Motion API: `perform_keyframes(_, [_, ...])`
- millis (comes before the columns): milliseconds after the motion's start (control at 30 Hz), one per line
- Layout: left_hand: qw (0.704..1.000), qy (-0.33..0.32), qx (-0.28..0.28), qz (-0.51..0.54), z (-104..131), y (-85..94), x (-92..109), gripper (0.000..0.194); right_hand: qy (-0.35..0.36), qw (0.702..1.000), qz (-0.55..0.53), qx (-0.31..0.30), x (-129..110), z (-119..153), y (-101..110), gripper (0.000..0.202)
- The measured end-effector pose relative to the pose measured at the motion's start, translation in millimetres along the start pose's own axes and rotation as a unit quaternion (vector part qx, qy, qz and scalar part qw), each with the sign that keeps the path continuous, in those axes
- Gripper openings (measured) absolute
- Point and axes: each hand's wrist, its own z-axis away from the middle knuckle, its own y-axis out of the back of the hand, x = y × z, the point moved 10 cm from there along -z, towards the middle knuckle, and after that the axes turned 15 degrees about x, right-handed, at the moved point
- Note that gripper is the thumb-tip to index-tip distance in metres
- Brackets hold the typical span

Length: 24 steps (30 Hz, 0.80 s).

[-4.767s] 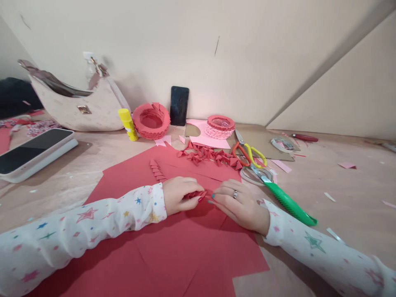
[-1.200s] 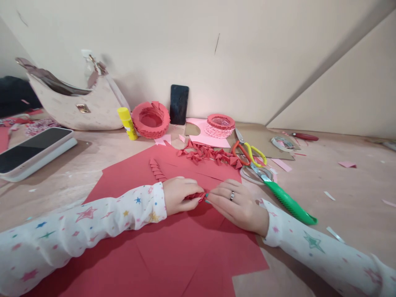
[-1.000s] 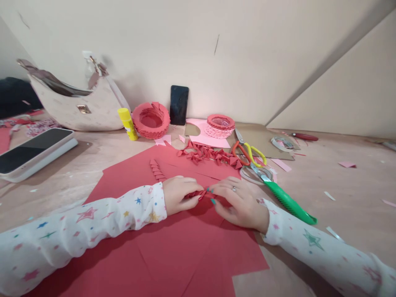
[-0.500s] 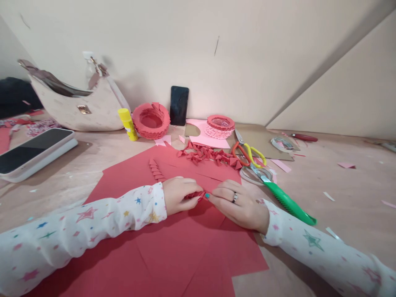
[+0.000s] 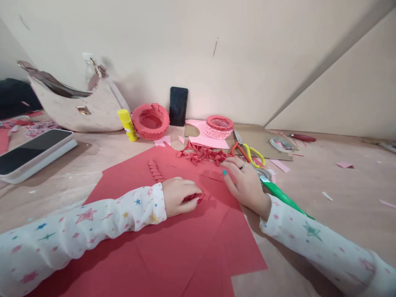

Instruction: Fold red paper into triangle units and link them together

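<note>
Red paper sheets [image 5: 185,251] lie spread over the table. Above their middle, my left hand [image 5: 182,196] is closed on a chain of folded red paper [image 5: 206,197], whose end sticks out past the fingertips. My right hand [image 5: 243,179] is up at the right end of a heap of small folded red pieces [image 5: 201,153], its fingertips partly hidden behind the hand; whether it grips a piece is unclear. A second short red chain [image 5: 155,170] lies on the sheets, left of my left hand.
Behind stand a yellow glue stick [image 5: 127,125], a red paper ring [image 5: 150,121], a red-and-pink ring [image 5: 219,126] and an upright phone [image 5: 178,106]. Scissors [image 5: 247,152] and a green-handled cutter [image 5: 284,196] lie right. A handbag [image 5: 80,109] and a larger phone [image 5: 35,152] are left.
My right hand has left the chain and moved up and slightly right to the heap of folded pieces. My left hand stays in place with the chain.
</note>
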Motion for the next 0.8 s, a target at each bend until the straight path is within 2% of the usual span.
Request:
perform_keyframes(100, [1.000,0.002,-0.006,-0.003,1,0.0,0,0.019,-0.059,0.992,0.113,-0.007,30,2,-8,0.028])
perform_keyframes(233, [1.000,0.001,-0.010,0.000,1,-1.0,0,0.019,-0.040,0.989,0.142,-0.028,34,4,-15,0.028])
perform_keyframes(433, [1.000,0.001,-0.011,0.005,2,-2.1,-1,0.019,-0.020,0.996,0.068,-0.053,29,6,-21,0.028])
perform_keyframes(600, [1.000,0.000,-0.013,0.005,2,-2.3,0,0.019,-0.039,0.998,0.016,-0.049,30,8,-22,0.024])
perform_keyframes(800, [1.000,-0.001,-0.017,0.000,2,-2.8,0,0.020,-0.006,0.993,-0.109,-0.033,7,7,-14,0.019])
